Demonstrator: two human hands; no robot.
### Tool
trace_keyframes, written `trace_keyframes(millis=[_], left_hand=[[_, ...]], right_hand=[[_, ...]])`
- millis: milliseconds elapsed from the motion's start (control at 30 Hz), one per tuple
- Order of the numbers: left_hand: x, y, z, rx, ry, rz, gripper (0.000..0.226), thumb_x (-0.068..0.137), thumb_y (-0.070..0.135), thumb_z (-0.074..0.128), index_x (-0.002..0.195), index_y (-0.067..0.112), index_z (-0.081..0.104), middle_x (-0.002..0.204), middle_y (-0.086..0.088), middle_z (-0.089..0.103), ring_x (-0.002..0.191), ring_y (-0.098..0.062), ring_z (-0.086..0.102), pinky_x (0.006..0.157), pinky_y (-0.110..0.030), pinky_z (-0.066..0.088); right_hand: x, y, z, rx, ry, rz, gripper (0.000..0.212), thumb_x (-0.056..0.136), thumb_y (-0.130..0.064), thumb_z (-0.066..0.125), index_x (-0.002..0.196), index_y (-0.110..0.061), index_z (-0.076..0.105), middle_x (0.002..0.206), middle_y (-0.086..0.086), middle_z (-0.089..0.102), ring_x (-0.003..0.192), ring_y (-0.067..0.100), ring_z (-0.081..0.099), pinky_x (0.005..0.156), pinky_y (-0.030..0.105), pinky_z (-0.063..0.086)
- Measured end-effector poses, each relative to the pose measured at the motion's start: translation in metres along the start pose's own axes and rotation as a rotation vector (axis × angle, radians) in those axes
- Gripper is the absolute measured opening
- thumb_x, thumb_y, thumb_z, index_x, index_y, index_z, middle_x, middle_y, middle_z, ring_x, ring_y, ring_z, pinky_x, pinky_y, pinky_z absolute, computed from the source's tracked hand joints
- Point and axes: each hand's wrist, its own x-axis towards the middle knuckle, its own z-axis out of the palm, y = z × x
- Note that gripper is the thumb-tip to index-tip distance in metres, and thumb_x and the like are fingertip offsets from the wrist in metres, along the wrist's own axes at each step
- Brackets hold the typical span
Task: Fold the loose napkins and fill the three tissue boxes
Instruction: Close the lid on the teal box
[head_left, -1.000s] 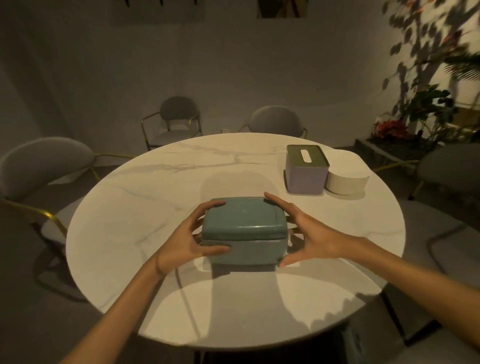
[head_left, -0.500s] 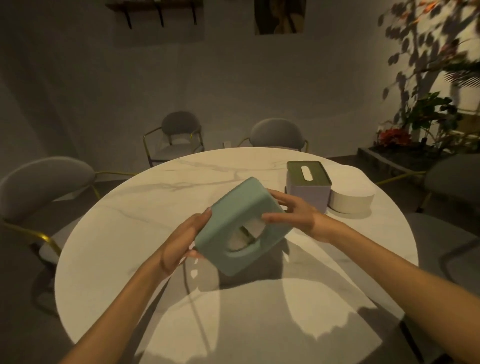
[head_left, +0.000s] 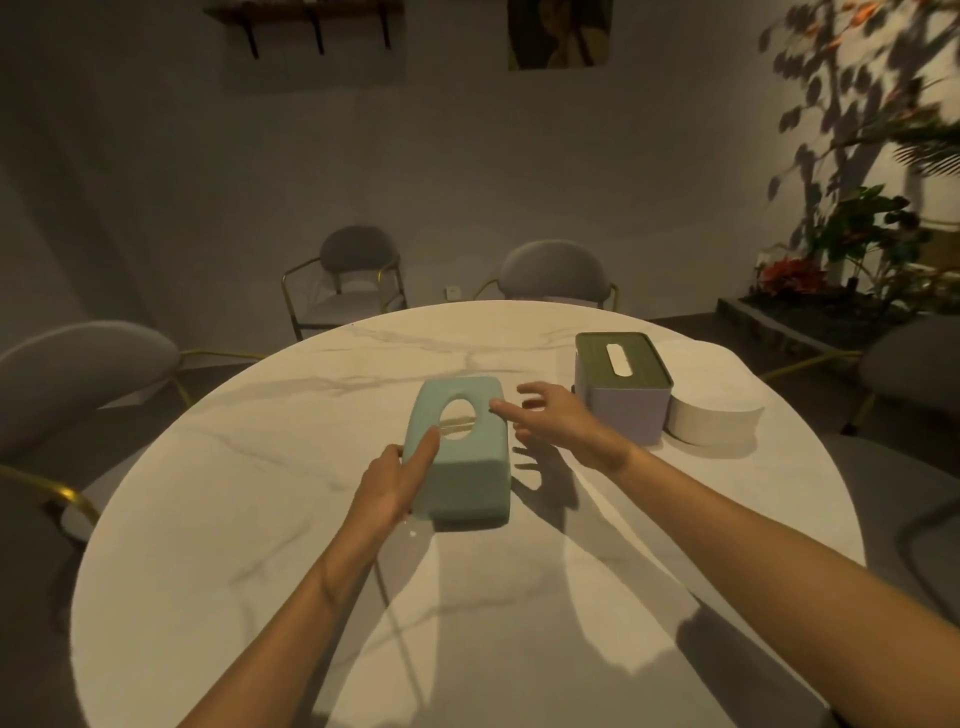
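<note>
At the centre of a round marble table (head_left: 234, 493), a left hand (head_left: 395, 478) rests straight fingers along the nine-o'clock side of a teal tissue box (head_left: 460, 452), oval opening up. The rigid, smooth shell looks light and is probably best gripped by its long sides. At three o'clock, the right hand (head_left: 558, 418) hovers spread, holding nothing, near a lilac box (head_left: 623, 405) and a white round box (head_left: 714, 423).

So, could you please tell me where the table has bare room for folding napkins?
Bare marble lies left of the teal box and left hand, and along the near table edge. Crowded at right: purple box, white round box, right hand.
</note>
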Motion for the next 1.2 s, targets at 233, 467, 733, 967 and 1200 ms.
trace_keyframes(millis=[233,467,733,967,1200], left_hand=[[0.033,-0.003,0.027,-0.122,0.06,-0.033,0.082,0.081,0.085,0.048,0.13,0.019,0.05,0.121,-0.007,0.064,0.109,-0.028,0.064,0.094,-0.051,0.058],[0.069,0.014,0.054,-0.098,0.134,-0.107,0.098,0.055,0.096,0.033,0.124,0.027,0.046,0.126,-0.008,0.054,0.117,-0.032,0.054,0.102,-0.055,0.051],[0.08,0.028,0.061,-0.088,0.187,-0.15,0.104,0.064,0.086,0.035,0.14,0.016,0.046,0.134,-0.015,0.052,0.123,-0.037,0.051,0.108,-0.054,0.045],[0.085,0.023,0.061,-0.099,0.16,-0.137,0.11,0.056,0.095,0.033,0.135,0.02,0.045,0.13,-0.014,0.051,0.121,-0.036,0.052,0.105,-0.056,0.048],[0.091,0.017,0.064,-0.077,0.178,-0.092,0.073,0.094,0.075,0.044,0.136,0.015,0.044,0.129,-0.014,0.051,0.12,-0.034,0.052,0.106,-0.056,0.048]], right_hand=[[0.001,0.033,-0.042,-1.017,0.435,-0.119,0.078,0.094,-0.067,0.051,0.154,-0.021,0.032,0.161,0.012,0.033,0.151,0.034,0.026,0.124,0.053,0.007],[-0.008,0.029,-0.034,-1.049,0.307,-0.184,0.054,0.11,-0.045,0.021,0.153,-0.016,0.035,0.158,0.011,0.037,0.145,0.03,0.033,0.121,0.051,0.02],[-0.023,0.012,-0.057,-0.414,0.452,-0.365,0.034,0.11,-0.034,0.039,0.126,-0.019,0.065,0.119,-0.003,0.066,0.111,0.017,0.06,0.099,0.035,0.047],[-0.001,0.08,-0.144,-1.073,0.451,0.423,0.1,0.08,-0.092,0.023,0.16,-0.034,0.015,0.169,0.018,0.001,0.15,0.054,0.011,0.117,0.07,0.006],[-0.005,0.082,-0.139,-0.818,0.556,0.215,0.073,0.087,-0.072,0.057,0.15,-0.038,0.042,0.16,0.008,0.035,0.141,0.041,0.035,0.113,0.063,0.033]])
